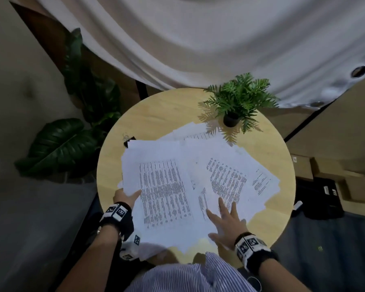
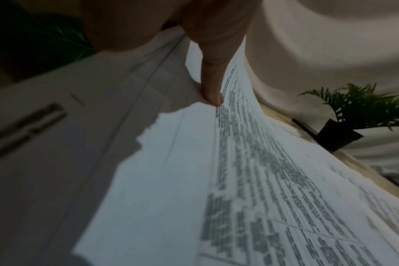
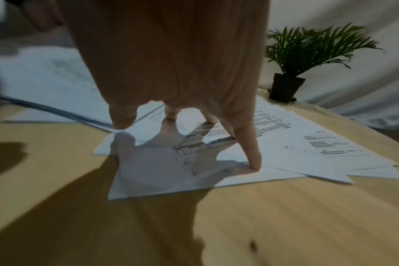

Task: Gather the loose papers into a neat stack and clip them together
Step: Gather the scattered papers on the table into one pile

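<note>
- A big-leafed plant (image 1: 57, 144) stands on the floor left of the round table (image 1: 148, 114), clear of the work.
- The clip (image 1: 128, 139) lies at the table's far left, its near side tucked under the far corner of the left sheets. It sits straight beyond the left hand (image 1: 125, 197), so that hand is much the nearer one to it.
- The left hand pinches a bundle (image 1: 162, 186) by its near-left corner, thumb on top and fingers beneath. The left wrist view shows the bundle's left edge raised and several sheet edges fanned, not yet flush.
- The bundle's long axis runs near to far, its near end overhanging the table edge towards the person.
- The loose sheets (image 1: 236, 178) fan out right of the bundle, overlapping it and each other, skewed clockwise so their corners splay to the right and far side.
- The right hand (image 1: 226, 220) lies flat on the near part of that fan, fingers straight and spread, grasping nothing; its fingertips (image 3: 254, 162) press the paper.
- The fan lies right of the bundle, so I judge the coming move to be a leftward slide under that palm.
- Bare wood shows near the right hand and along the right rim, so there is room to swing the sheets.
- The potted fern (image 1: 238, 102) stands at the far right, its pot just beyond the farthest sheets, and it limits pushing that way.
</note>
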### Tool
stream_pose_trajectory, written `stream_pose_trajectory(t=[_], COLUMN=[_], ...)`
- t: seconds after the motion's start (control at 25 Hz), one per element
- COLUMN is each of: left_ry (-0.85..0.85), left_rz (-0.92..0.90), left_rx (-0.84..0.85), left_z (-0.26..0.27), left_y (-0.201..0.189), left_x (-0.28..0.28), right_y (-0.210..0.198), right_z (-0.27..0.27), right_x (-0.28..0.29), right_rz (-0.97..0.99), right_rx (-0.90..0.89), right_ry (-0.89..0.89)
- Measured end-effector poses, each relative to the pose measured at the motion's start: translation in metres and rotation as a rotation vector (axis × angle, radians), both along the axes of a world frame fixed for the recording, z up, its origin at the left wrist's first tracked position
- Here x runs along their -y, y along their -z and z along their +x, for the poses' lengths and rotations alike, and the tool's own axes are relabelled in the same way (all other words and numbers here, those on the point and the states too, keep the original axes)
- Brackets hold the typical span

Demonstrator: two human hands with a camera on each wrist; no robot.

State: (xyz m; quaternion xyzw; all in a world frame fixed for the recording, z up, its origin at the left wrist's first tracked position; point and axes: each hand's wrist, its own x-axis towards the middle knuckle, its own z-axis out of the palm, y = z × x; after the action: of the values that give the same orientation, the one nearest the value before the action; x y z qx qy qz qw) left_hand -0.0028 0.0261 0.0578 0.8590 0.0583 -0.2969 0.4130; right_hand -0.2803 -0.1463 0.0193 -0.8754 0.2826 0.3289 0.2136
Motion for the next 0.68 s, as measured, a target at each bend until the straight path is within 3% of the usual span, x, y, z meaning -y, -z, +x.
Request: stream_pose_trajectory(t=[0.08,0.12,0.2,0.28,0.52,0.6,0.68], left_ry=[0.054,0.095,0.149,0.188,0.337,0.371,0.301], left_rz=[0.11,0.154,0.195,0.233,0.263,0.23,0.16], left_rx=[-0.017,-0.024,-0.055,-0.075,-0.205,-0.234,-0.189], left_z=[-0.006,-0.008,-0.008,-0.009,-0.035,-0.035,-0.026], left_y=[0.009,0.01,0.017,0.019,0.02,0.021,0.027], left_x=[0.0,-0.001,-0.003,-0.005,-0.006,-0.008,-0.015], right_y=[-0.007,-0.008,-0.003,0.0,0.009,0.018,0.025], right_z=[-0.022,-0.025,-0.022,-0.005,0.055,0.061,0.052], right_x=[-0.002,0.0,0.012,0.022,0.0,-0.004,0.006], right_rz=[0.005,-0.006,-0.067,-0.103,0.042,0.059,0.094], right_rx=[0.052,0.128,0.317,0.354,0.082,0.109,0.2], right_ry=[0.031,0.161,0.599,0.882,1.014,1.048,1.129])
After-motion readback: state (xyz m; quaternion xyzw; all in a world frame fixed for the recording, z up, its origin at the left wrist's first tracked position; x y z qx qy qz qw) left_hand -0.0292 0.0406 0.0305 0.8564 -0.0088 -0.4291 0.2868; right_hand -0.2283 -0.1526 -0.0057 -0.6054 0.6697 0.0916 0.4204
